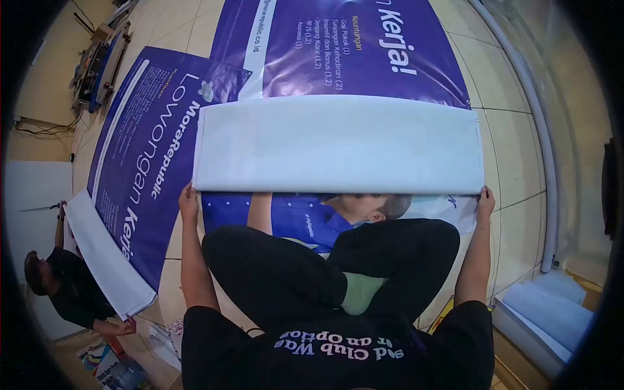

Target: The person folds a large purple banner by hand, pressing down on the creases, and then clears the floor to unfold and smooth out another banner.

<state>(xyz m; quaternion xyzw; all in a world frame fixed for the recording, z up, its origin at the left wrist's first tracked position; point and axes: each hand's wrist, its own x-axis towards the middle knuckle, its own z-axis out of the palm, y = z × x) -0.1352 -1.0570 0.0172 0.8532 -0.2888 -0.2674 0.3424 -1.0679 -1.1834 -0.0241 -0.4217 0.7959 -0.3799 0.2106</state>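
A large purple vinyl banner point(364, 71) with white lettering lies on the floor before me. Its white back point(338, 143) faces up in a wide strip folded over the printed side. My left hand point(188, 200) is closed on the near left corner of this strip. At the near right corner, my right hand point(485, 201) grips the same edge. Between the strip and my crossed legs shows a printed picture point(305, 214) of a person in a blue shirt, partly hidden by my knees.
To the left a co-worker point(62, 286) holds the white folded end point(107, 250) of a second purple banner point(153, 143). A long grey pipe point(536, 117) runs along the right side. White rolls point(546, 309) lie at lower right; tools point(97, 68) sit at upper left.
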